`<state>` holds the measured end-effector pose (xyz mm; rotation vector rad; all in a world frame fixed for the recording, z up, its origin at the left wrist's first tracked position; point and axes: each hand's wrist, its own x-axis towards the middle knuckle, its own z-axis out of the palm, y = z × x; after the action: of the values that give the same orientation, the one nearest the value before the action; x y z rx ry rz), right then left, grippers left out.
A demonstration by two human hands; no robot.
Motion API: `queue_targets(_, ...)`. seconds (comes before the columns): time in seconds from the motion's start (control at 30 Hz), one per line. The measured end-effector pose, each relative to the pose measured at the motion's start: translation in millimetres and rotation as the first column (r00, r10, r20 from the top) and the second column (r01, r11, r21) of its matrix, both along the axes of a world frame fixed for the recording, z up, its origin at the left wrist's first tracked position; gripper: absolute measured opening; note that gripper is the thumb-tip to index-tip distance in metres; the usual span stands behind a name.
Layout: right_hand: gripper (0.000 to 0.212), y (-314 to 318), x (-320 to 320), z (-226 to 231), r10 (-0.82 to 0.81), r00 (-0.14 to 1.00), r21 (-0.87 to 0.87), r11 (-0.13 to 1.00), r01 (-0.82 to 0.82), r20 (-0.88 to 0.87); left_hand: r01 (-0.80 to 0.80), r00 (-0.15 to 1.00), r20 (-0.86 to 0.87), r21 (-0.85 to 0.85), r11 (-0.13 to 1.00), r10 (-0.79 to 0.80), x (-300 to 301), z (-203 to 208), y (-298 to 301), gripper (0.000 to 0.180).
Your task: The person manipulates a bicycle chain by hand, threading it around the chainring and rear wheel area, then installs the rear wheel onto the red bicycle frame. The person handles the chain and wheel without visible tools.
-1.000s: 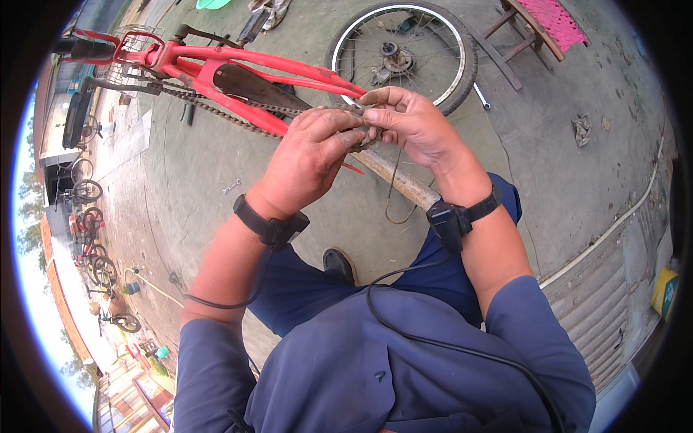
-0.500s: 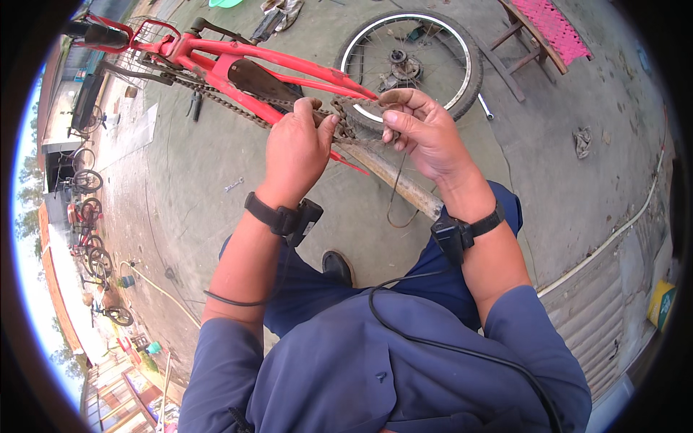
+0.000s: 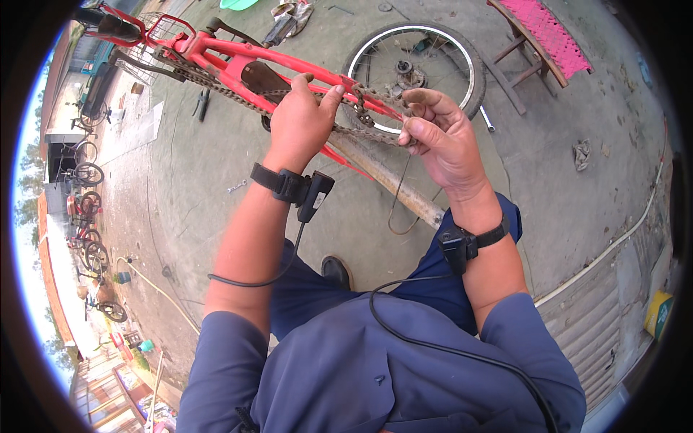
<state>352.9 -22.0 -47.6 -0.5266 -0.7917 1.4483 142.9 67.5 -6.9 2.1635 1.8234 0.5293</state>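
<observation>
"How do the hands stand, seen from your desk?"

"On my head view they're apart, chain between them. The right hand (image 3: 442, 144) is partly curled, with thumb and forefinger pinched on the dark, grimy metal bicycle chain (image 3: 362, 108)."

"And the left?"

"I see the back of the left hand (image 3: 298, 124), thumb and forefinger pointing up with a gap between their tips. It overlaps the red metal bicycle frame (image 3: 231, 68). Its other fingers are hidden from me, so I can't tell whether they close on the chain."

"Where does the chain lie?"

"It runs along the frame, past the left hand and over to the right, a short length dangling between them."

"What's around it?"

"Beyond the right hand I have a silver-rimmed spoked wheel with a black tyre (image 3: 406, 73); below the chain slants a pale, worn bar (image 3: 395, 180)."
</observation>
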Motion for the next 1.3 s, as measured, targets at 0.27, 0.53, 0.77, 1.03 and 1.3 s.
queue_targets(0.27, 0.046, 0, 0, 2, 0.042, 0.998, -0.052, 0.998, -0.04, 0.039, -0.098, 0.971, 0.212, -0.085, 0.992, 0.114, 1, -4, 3, 0.057)
queue_targets(0.53, 0.069, -1, -4, 14, 0.226, 0.948, -0.125, 0.971, -0.202, 0.224, 0.033, 0.967, 0.255, -0.113, 0.993, -0.003, -2, -2, -17, 0.035)
queue_targets(0.77, 0.06, 12, -17, 17, 0.197, 0.978, -0.095, 0.977, -0.19, 0.072, 0.277, 0.942, -0.185, -0.034, 0.96, -0.278, -13, 6, -27, 0.021)
queue_targets(1.03, 0.057, 21, -33, 35, 0.123, 0.992, -0.01, 0.992, -0.123, 0.003, 0.211, 0.961, 0.106, 0.315, 0.925, -0.256, -34, -12, -17, 0.02)
queue_targets(1.3, 0.057, 25, -35, 33, 0.14, 0.99, -0.054, 0.989, -0.141, -0.032, -0.216, 0.457, 0.77, -0.389, 0.895, 0.445, -116, -56, -5, 0.031)
